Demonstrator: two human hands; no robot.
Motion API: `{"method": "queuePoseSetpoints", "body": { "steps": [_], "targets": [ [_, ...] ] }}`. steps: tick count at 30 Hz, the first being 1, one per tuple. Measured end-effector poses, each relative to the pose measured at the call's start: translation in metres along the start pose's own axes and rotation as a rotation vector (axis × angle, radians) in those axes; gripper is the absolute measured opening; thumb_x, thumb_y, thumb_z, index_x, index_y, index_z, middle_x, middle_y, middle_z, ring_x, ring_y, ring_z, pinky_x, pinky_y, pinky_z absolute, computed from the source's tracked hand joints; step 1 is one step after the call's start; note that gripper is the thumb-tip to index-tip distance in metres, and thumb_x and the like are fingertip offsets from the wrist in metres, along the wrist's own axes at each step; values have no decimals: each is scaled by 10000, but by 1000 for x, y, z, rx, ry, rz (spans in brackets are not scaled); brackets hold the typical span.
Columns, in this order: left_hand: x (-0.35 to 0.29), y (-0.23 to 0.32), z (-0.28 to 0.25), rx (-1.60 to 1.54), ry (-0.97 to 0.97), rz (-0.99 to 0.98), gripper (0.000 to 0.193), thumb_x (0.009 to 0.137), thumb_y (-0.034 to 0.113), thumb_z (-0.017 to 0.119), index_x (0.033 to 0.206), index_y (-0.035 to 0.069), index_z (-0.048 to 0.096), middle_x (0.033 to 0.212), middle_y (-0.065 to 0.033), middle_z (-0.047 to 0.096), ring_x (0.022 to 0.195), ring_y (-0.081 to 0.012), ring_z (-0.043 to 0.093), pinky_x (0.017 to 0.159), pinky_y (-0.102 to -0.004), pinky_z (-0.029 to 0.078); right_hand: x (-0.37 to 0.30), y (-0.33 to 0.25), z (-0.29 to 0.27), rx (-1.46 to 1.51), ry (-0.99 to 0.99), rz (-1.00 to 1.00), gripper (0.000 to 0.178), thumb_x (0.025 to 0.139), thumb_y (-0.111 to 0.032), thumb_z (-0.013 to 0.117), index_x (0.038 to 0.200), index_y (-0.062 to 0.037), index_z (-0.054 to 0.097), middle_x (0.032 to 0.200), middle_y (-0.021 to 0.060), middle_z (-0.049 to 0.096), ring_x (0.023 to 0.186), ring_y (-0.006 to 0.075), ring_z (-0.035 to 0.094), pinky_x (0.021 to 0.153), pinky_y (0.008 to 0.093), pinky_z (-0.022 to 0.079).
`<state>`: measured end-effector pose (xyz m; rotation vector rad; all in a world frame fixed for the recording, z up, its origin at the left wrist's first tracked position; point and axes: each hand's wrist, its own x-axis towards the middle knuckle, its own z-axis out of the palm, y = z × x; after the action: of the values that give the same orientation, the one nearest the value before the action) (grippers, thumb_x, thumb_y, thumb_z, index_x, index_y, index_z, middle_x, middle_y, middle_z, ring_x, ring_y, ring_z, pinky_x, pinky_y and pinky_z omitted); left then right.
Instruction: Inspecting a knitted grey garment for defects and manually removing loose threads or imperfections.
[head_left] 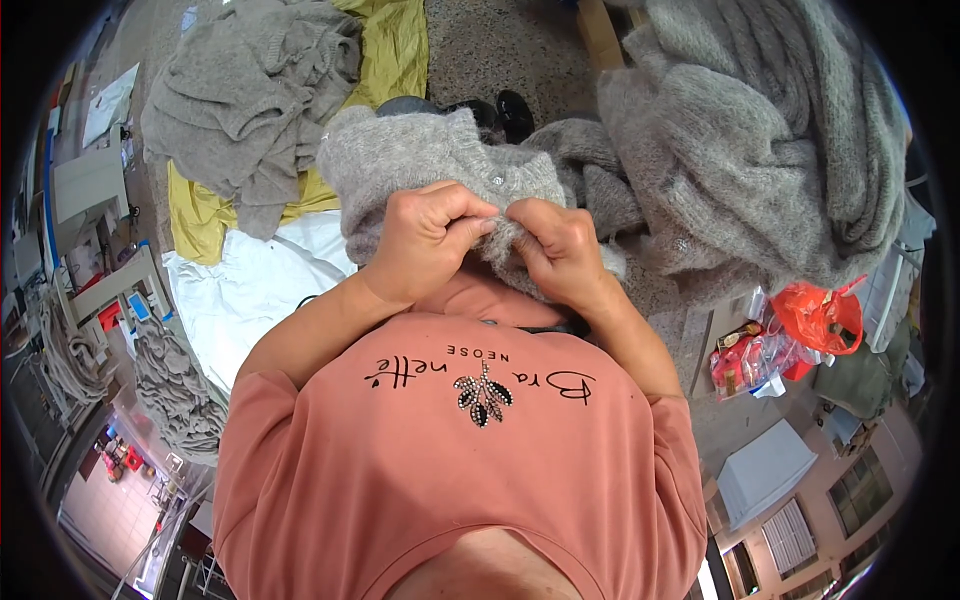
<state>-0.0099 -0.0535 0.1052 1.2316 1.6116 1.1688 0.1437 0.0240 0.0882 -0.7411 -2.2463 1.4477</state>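
One grey sweater (420, 150); left hand (425, 238) clamped on it by fingertips; right hand (562, 245) likewise, just beside; knitwear heap (740, 170) at right

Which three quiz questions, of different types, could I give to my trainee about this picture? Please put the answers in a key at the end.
1. Multiple choice: which hand pinches the light grey knitted garment in front of the person?
A) Left only
B) Right only
C) Both
2. True or false: the bright red plastic bag lies on the person's left side.
3. Fill in: the grey knitted pile at the upper left lies on a sheet coloured ____.

Key:
1. C: the left hand and the right hand.
2. False: the bright red plastic bag is on the right.
3. Yellow.
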Motion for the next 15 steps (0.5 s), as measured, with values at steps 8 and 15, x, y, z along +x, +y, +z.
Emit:
{"method": "queuePoseSetpoints", "body": {
  "steps": [8,15],
  "targets": [
    [1,4,4,107,103,333,145,649,-81,610,757,10,578,644,-108,542,546,-221,542,479,-285,432,-7,-16,8,55,236,-88,170,619,63,516,781,12,531,602,124,499,483,243,505,446,300,391],
    [5,1,4,275,179,520,169,640,-88,616,772,5,567,640,-105,534,544,-233,544,464,-291,434,1,-10,12,-83,300,-184,207,579,60,505,779,14,528,596,116,492,466,245,490,435,300,385]
  ]
}}
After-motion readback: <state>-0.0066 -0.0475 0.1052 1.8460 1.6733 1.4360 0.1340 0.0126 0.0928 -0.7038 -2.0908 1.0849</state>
